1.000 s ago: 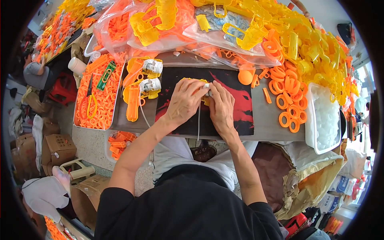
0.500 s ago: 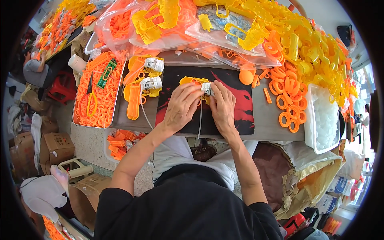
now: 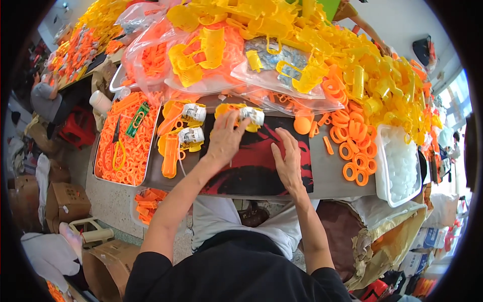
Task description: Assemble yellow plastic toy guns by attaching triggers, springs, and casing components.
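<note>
My left hand is closed over a toy gun assembly, a yellow shell with orange parts and a white mechanism, at the far edge of the black and red mat. Its fingertips cover part of the shell. Over the mat's right half, my right hand is open, fingers stretched out and holding nothing. Two similar assemblies lie left of the mat: one nearer, one farther. A pale thin tube shows beside the nearer one.
At left, a tray of orange parts holds yellow-handled scissors and a green packet. Yellow shells are heaped at the back right. Orange rings lie near a white tub. Plastic bags line the back.
My left hand has carried the assembly away from me and slightly left, to the mat's far edge. My right hand has come off it and drawn back to the right, opening. The view has tilted.
</note>
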{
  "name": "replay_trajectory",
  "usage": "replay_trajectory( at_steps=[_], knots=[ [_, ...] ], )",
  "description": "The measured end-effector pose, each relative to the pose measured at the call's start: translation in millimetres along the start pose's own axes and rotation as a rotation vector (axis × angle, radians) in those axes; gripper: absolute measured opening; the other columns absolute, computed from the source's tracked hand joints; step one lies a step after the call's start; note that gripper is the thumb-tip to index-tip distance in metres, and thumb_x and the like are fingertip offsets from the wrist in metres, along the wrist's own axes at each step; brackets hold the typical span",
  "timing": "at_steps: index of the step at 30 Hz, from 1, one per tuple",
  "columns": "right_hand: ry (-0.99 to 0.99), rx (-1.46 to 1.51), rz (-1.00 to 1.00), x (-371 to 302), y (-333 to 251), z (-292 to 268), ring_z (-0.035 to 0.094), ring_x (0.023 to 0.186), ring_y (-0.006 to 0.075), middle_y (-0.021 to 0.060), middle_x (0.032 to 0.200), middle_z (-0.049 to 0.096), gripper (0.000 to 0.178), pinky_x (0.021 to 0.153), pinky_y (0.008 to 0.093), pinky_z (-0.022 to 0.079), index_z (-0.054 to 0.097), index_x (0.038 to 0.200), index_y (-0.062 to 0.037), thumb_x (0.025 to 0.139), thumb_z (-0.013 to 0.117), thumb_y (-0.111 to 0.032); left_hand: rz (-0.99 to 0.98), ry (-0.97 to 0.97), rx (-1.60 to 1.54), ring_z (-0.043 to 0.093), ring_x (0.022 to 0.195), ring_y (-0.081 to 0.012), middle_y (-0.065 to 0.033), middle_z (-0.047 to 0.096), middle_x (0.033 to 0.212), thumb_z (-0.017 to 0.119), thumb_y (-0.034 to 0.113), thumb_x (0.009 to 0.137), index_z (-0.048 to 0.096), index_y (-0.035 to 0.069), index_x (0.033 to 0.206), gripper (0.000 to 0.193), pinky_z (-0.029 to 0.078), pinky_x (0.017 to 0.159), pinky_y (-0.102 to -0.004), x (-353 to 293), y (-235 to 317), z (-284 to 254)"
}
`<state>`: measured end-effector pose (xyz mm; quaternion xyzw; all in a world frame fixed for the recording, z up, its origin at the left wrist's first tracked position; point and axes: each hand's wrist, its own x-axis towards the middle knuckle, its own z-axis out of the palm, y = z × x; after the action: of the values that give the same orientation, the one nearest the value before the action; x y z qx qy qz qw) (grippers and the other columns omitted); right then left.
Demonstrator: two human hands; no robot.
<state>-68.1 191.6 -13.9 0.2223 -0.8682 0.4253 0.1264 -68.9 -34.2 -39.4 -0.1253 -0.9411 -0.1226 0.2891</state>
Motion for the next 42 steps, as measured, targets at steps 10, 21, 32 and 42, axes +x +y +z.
replay_trajectory(
  at_steps=[10, 21, 32, 42],
  knots=[
    [0.369, 0.146, 0.077, 74, 68, -56, 0.068, 0.093, 0.0242, 0.0127, 0.104, 0.073, 0.022, 0.081, 0.0335, 0.052, 0.070, 0.117, -0.0014, 0.096, 0.063, -0.001, -0.213, 0.026, 0.112, 0.039, 0.144, -0.0348, -0.0149, 0.040, 0.156, 0.068, 0.019, 0.092, 0.048, 0.007, 0.144, 0.056, 0.025, 0.119, -0.0586, 15, -12, 21],
    [0.556, -0.152, 0.102, 264, 107, -83, 0.066, 0.102, 0.0316, 0.0171, 0.120, 0.068, 0.035, 0.090, 0.0402, 0.051, 0.062, 0.125, 0.0023, 0.097, 0.067, -0.019, -0.208, -0.029, 0.133, 0.038, 0.143, -0.0373, -0.0172, 0.037, 0.159, 0.065, 0.025, 0.094, 0.043, 0.006, 0.150, 0.063, 0.028, 0.119, -0.0538, 19, -7, 15],
    [0.359, -0.311, -0.148, 397, 71, -13, 0.063, 0.114, 0.0350, 0.0176, 0.119, 0.069, 0.037, 0.099, 0.0515, 0.045, 0.061, 0.125, -0.0067, 0.093, 0.067, -0.023, -0.233, -0.047, 0.158, 0.040, 0.141, -0.0355, -0.0158, 0.037, 0.158, 0.069, 0.026, 0.090, 0.044, 0.007, 0.148, 0.067, 0.030, 0.117, -0.0518, 22, -2, 14],
    [0.675, -0.906, -0.249, 436, 123, -33, 0.072, 0.077, 0.0318, 0.0112, 0.084, 0.072, 0.014, 0.056, 0.0468, 0.056, 0.070, 0.085, -0.0137, 0.089, 0.060, -0.021, -0.231, -0.050, 0.080, 0.041, 0.141, -0.0351, -0.0165, 0.037, 0.158, 0.066, 0.028, 0.092, 0.047, 0.006, 0.146, 0.061, 0.029, 0.119, -0.0544, 24, 0, 21]
  ],
)
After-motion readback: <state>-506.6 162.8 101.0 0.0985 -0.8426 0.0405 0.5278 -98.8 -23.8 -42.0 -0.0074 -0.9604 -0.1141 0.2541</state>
